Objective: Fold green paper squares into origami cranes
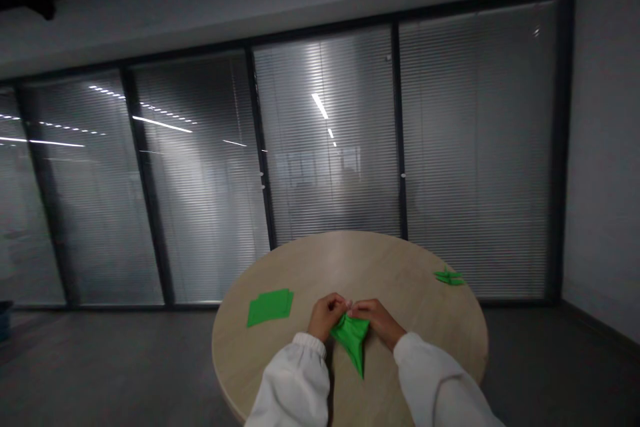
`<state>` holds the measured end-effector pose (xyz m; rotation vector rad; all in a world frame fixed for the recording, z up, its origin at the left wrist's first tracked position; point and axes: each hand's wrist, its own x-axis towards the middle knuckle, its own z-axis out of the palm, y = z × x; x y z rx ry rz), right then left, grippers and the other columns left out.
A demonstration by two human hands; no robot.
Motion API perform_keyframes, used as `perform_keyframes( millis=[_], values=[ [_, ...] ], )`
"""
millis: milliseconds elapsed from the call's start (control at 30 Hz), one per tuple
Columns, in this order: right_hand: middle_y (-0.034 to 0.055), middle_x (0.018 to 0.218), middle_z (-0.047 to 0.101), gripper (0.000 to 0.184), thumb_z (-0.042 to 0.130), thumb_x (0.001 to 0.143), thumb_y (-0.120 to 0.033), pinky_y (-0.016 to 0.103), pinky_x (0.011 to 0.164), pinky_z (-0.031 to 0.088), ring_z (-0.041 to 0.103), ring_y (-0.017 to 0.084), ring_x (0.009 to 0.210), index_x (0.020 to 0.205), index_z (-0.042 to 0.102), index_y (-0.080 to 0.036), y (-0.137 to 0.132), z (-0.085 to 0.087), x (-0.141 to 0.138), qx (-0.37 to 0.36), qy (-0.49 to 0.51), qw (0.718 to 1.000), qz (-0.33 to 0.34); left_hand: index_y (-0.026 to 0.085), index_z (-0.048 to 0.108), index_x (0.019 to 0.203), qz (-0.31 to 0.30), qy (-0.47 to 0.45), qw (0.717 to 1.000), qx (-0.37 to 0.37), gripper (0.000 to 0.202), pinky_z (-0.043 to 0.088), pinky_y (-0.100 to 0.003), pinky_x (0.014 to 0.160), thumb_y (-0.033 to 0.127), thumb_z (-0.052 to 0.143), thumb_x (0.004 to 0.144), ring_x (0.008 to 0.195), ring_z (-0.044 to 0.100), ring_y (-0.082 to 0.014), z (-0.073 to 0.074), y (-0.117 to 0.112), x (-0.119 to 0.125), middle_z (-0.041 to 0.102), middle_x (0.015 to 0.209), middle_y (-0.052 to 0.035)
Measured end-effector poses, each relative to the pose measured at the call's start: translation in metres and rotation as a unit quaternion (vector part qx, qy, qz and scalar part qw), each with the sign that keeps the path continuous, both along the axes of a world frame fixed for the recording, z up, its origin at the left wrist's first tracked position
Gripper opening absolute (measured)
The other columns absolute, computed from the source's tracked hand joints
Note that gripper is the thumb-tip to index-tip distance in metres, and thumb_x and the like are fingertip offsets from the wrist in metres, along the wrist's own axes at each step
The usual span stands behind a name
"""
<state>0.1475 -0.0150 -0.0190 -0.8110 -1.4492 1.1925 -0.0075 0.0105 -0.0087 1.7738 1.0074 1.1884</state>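
A partly folded sheet of green paper [354, 339] is between my hands over the near middle of the round table, its long point directed toward me. My left hand [327, 313] pinches its far edge from the left, fingers closed. From the right, my right hand [375, 317] pinches the same far edge, its fingertips almost meeting those of the left. The fingertips hide the top of the fold. White sleeves cover both forearms.
The round wooden table [345, 253] bears a small stack of green paper sheets [271, 307] at left. Folded green paper pieces [449, 277] lie near its right edge. Glass panels with blinds [330, 147] stand behind. A dark blue bin-like object [5, 321] shows at far left.
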Motion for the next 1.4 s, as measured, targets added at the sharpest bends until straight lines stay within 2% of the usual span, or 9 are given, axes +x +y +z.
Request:
perform_keyframes(
  millis=[300,400,467,667,767,933,1167,1300,1400],
  values=[
    [-0.0017,0.052,0.057,0.038,0.074,0.060,-0.050,0.026,0.058,0.036,0.050,0.013,0.052,0.059,0.067,-0.012,0.001,-0.003,-0.001,-0.037,0.016,0.999,0.008,0.014,0.057,0.056,0.048,-0.014,0.998,0.023,0.041,0.028,-0.021,0.047,0.054,0.067,0.061,0.047,0.040,-0.0093,0.004,-0.005,0.000,0.046,0.048,0.0041],
    [0.0031,0.068,0.065,0.046,0.064,0.069,-0.059,0.028,0.062,0.042,0.058,0.016,0.062,0.079,0.068,-0.013,-0.004,0.002,-0.003,-0.074,0.081,0.994,0.029,0.015,0.057,0.057,0.113,-0.030,0.991,0.058,0.040,0.031,-0.021,0.049,0.055,0.064,0.064,0.049,0.043,-0.0105,0.008,-0.006,-0.003,0.048,0.050,0.0035],
    [0.0067,0.081,0.067,0.052,0.056,0.074,-0.062,0.030,0.065,0.045,0.061,0.019,0.072,0.095,0.065,-0.015,-0.009,0.007,-0.005,-0.090,0.111,0.987,0.077,0.017,0.058,0.060,0.152,-0.037,0.983,0.096,0.038,0.034,-0.021,0.051,0.054,0.062,0.066,0.053,0.046,-0.0118,0.011,-0.007,-0.005,0.051,0.053,0.0026],
    [0.0063,0.097,0.066,0.061,0.071,0.063,-0.057,0.030,0.068,0.047,0.063,0.021,0.085,0.111,0.054,-0.022,-0.021,0.012,-0.007,-0.084,0.117,0.981,0.132,0.019,0.060,0.067,0.185,-0.017,0.974,0.125,0.035,0.037,-0.022,0.052,0.054,0.058,0.070,0.053,0.050,-0.0138,0.015,-0.013,-0.008,0.056,0.055,0.0018],
    [0.0060,0.096,0.066,0.060,0.074,0.059,-0.054,0.033,0.069,0.048,0.063,0.023,0.083,0.107,0.056,-0.022,-0.015,0.007,-0.010,-0.076,0.127,0.983,0.109,0.020,0.059,0.069,0.204,-0.010,0.973,0.109,0.037,0.034,-0.022,0.048,0.057,0.058,0.068,0.046,0.047,-0.0128,0.016,-0.014,-0.007,0.054,0.049,0.0034],
    [0.0022,0.075,0.066,0.044,0.079,0.054,-0.043,0.033,0.072,0.047,0.062,0.021,0.073,0.084,0.061,-0.017,0.004,-0.007,-0.011,-0.032,0.114,0.993,-0.008,0.019,0.057,0.071,0.156,0.005,0.984,0.091,0.036,0.028,-0.020,0.042,0.056,0.057,0.071,0.039,0.040,-0.0099,0.012,-0.013,-0.003,0.045,0.042,0.0073],
    [0.0002,0.069,0.063,0.030,0.073,0.060,-0.038,0.029,0.065,0.044,0.058,0.018,0.067,0.080,0.064,-0.018,0.015,-0.019,-0.002,0.026,-0.020,0.991,-0.128,0.019,0.054,0.071,0.100,-0.007,0.994,0.049,0.036,0.033,-0.020,0.042,0.055,0.058,0.071,0.038,0.043,-0.0107,0.011,-0.015,0.001,0.044,0.040,0.0082],
    [-0.0005,0.068,0.064,0.028,0.072,0.061,-0.041,0.029,0.064,0.045,0.057,0.018,0.067,0.079,0.065,-0.021,0.010,-0.015,-0.003,0.046,-0.043,0.989,-0.134,0.020,0.052,0.069,0.106,-0.044,0.993,0.035,0.038,0.033,-0.020,0.040,0.057,0.058,0.069,0.036,0.043,-0.0107,0.008,-0.011,0.000,0.044,0.040,0.0081],
    [0.0004,0.076,0.066,0.037,0.072,0.062,-0.047,0.029,0.068,0.046,0.060,0.019,0.073,0.087,0.064,-0.021,0.003,-0.006,-0.006,0.049,-0.010,0.996,-0.076,0.020,0.050,0.067,0.124,-0.069,0.989,0.039,0.040,0.030,-0.019,0.038,0.059,0.058,0.068,0.036,0.040,-0.0094,0.007,-0.006,-0.004,0.041,0.040,0.0088]
  ],
)
